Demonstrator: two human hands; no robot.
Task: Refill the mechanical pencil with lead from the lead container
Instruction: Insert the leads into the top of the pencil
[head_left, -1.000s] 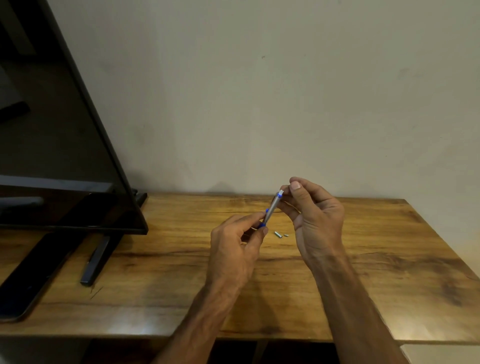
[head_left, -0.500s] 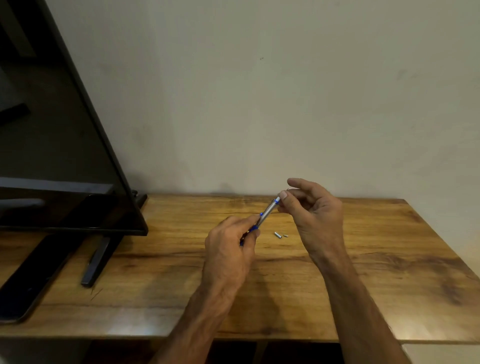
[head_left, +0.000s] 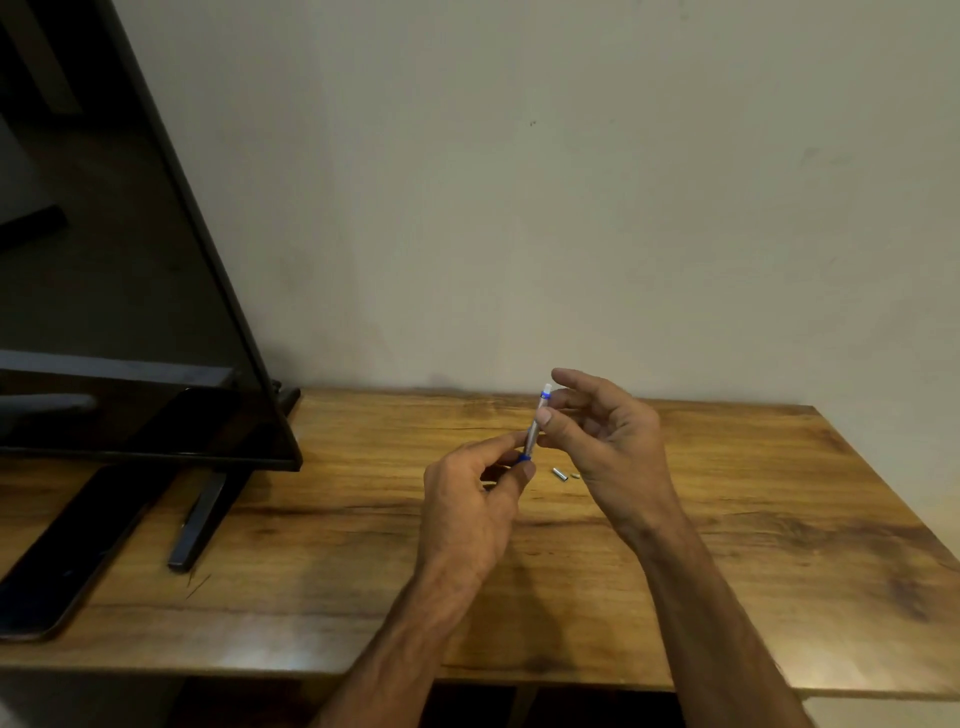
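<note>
A silver mechanical pencil (head_left: 535, 427) with blue rings stands nearly upright above the wooden table (head_left: 727, 545). My left hand (head_left: 470, 506) pinches its lower end by the blue grip. My right hand (head_left: 602, 441) touches the upper barrel with the thumb, the other fingers spread behind the white top. A small silver cap (head_left: 559, 474) and a tinier piece (head_left: 575, 475) lie on the table just beneath my right hand. No lead container is visible.
A large black TV screen (head_left: 114, 291) stands at the left on a dark foot (head_left: 200, 519). A dark phone-like slab (head_left: 72, 551) lies flat near the table's left front. A plain wall runs behind the table.
The pencil has swung from a slant to nearly upright, and my right thumb has slid from its top end down onto the barrel. My left hand keeps its hold on the lower end.
</note>
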